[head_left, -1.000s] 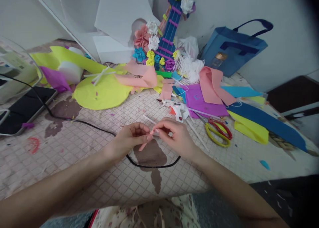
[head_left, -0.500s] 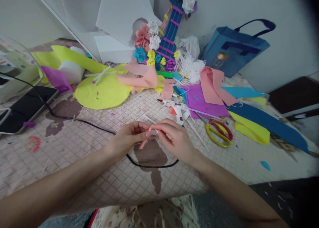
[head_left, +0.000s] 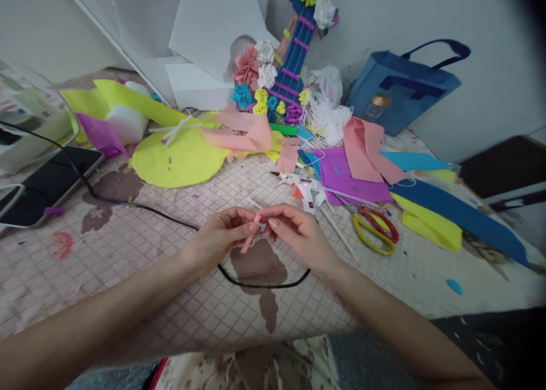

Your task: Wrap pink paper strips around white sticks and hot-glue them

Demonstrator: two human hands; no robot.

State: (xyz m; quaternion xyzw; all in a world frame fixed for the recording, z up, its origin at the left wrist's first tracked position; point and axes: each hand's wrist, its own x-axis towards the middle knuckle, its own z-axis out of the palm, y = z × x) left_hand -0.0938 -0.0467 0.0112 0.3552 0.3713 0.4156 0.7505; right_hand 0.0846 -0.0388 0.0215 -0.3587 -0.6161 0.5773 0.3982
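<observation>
My left hand (head_left: 224,231) is closed, pinching a small folded strip of pink crepe paper (head_left: 248,243) between thumb and fingers. At the strip's upper end the fingertips of my right hand (head_left: 296,231) meet it, its fingers curled and closed on the paper. Both hands are held above the patterned tablecloth, over a brown leaf print. Just beyond my right hand lies a white glue gun (head_left: 307,196) with an orange trigger. Scissors (head_left: 375,231) with yellow and red handles rest to the right of it.
A yellow paper disc (head_left: 179,160) lies at the back left. A decorated blue paper guitar (head_left: 294,54) leans at the back, beside a blue bag (head_left: 401,91). Purple paper (head_left: 335,174) and coloured strips spread right. A black cable (head_left: 145,207) crosses beneath my hands; a phone (head_left: 55,185) lies left.
My right hand's fingers have shifted at the top of the pink strip, the thumb drawing slightly back. My left hand keeps its pinch. The whole view has shifted slightly.
</observation>
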